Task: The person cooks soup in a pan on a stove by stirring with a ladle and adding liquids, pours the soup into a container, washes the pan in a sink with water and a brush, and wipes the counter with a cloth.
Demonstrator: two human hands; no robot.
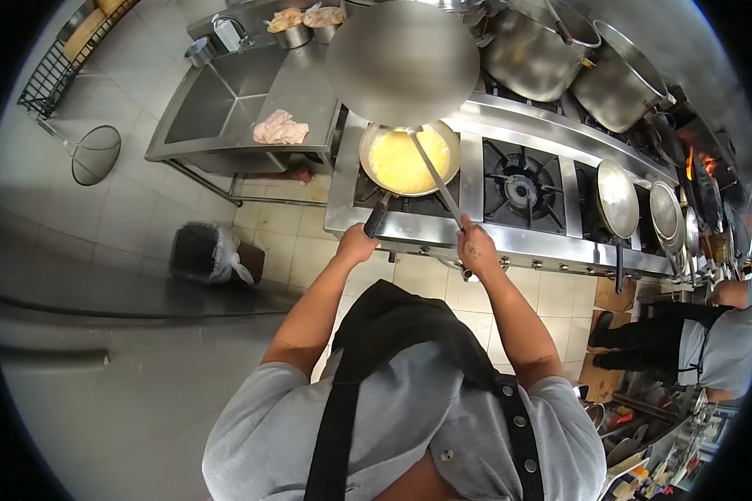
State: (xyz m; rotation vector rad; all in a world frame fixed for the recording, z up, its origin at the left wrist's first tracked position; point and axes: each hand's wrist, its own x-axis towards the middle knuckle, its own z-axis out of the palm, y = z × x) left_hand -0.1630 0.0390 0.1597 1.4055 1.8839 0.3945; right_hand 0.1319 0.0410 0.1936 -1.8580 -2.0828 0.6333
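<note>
A frying pan [364, 159] with a yellow, egg-like mixture [405, 163] in it sits over the left burner of the stove [470, 179]. My left hand [358, 245] is wrapped round the end of the pan's dark handle [378, 215]. Closed on a long metal utensil [436, 175], my right hand [478, 246] is at the stove's front edge. The utensil reaches up and left over the pan; its far end is hidden by a grey blurred patch.
Right of the pan is a bare burner [520, 190], then another pan [617, 200]. Large pots [535, 58] stand behind. A sink counter [301, 92] holds a pale cloth [281, 128]. A co-worker [731, 338] stands at the far right; a bin [200, 252] is at left.
</note>
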